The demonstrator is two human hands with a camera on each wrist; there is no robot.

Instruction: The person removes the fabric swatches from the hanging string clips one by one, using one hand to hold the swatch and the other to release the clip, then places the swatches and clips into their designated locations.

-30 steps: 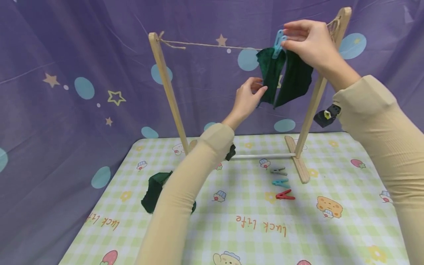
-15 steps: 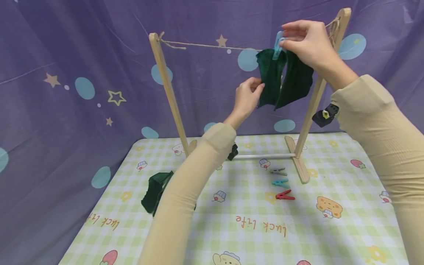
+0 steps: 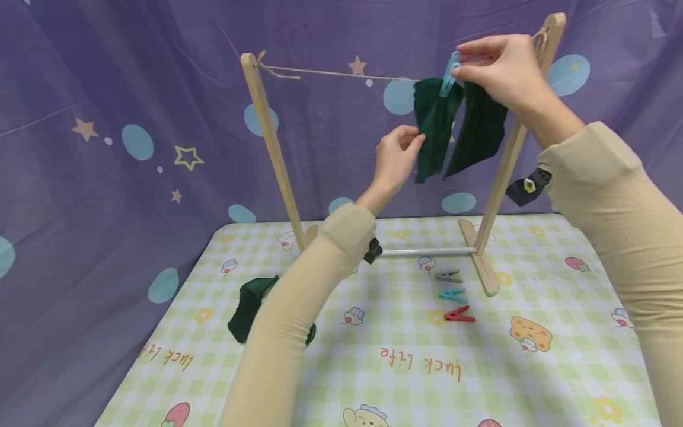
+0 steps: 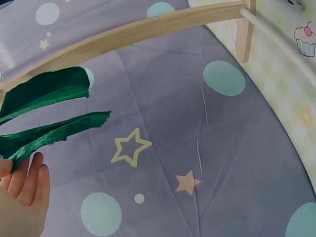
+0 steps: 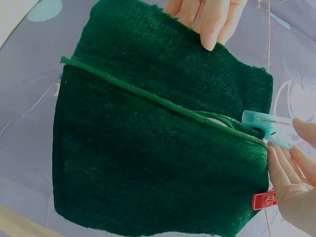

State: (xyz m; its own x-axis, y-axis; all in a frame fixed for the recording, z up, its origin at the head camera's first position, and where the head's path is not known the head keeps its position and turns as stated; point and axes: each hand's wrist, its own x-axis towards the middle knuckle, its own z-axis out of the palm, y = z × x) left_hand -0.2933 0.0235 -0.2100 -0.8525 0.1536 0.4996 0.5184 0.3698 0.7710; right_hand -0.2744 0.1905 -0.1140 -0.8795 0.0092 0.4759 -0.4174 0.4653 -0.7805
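Blue peg, pinched by the right hand, sits on the green cloth at the line, while the left hand pinches the cloth's left edge. Since half a second ago the peg leans further right and the gap between the cloth's flaps has widened. A red peg also clips it; three pegs lie on the table.
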